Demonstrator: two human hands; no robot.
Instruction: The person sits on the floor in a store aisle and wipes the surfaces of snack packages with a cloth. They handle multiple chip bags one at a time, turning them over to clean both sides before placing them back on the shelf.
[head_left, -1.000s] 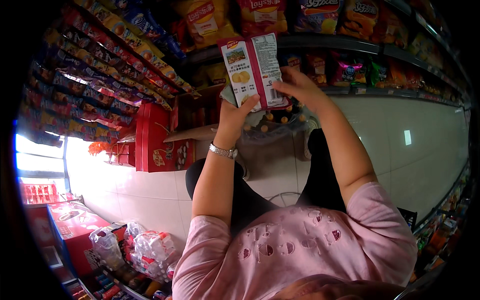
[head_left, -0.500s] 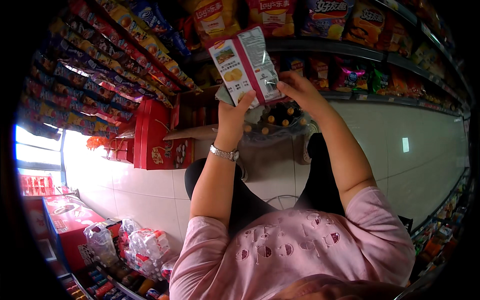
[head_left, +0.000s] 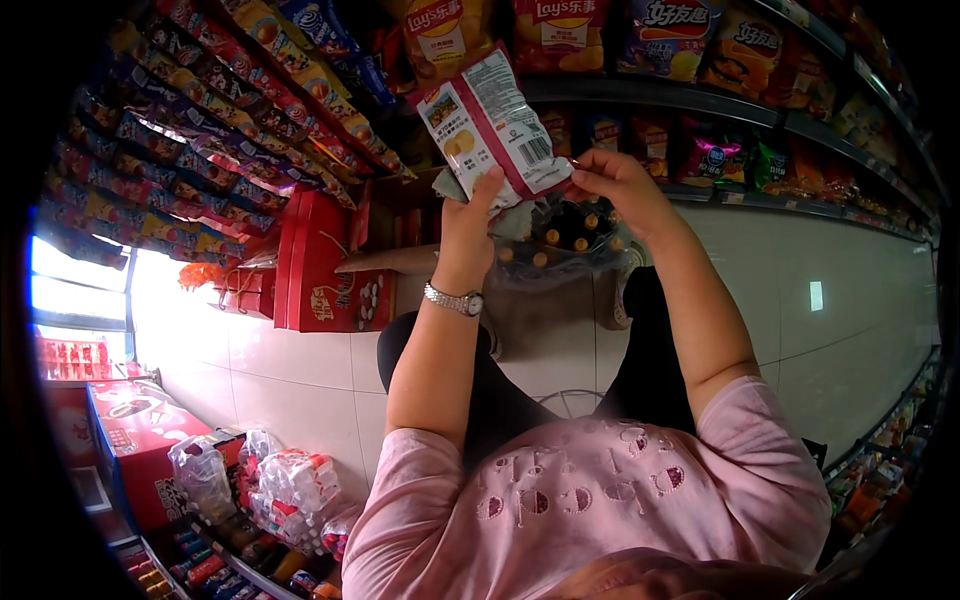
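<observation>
A bag of potato chips (head_left: pixel 500 125), white with a dark pink band and its printed back turned up, is held between my two hands in front of the shelf. My left hand (head_left: pixel 472 205) grips its lower left part, thumb lying on top and the other fingers hidden beneath. A greyish-green piece of cloth or similar (head_left: pixel 449 184) sticks out beside that hand. My right hand (head_left: pixel 615 185) pinches the bag's lower right corner between thumb and fingers. A metal-band watch (head_left: pixel 455 299) is on my left wrist.
Snack bags line the shelf (head_left: pixel 640 90) ahead, with more on the lower shelf. Hanging snack packets (head_left: pixel 190 130) fill the left. A red gift box (head_left: pixel 335 270) stands on the floor, near a plastic-wrapped pack of bottles (head_left: pixel 550 255). Plastic-bagged goods (head_left: pixel 295 490) sit lower left.
My right hand has shifted from the bag's right side to its lower right corner, uncovering the barcode. My left hand keeps its grip.
</observation>
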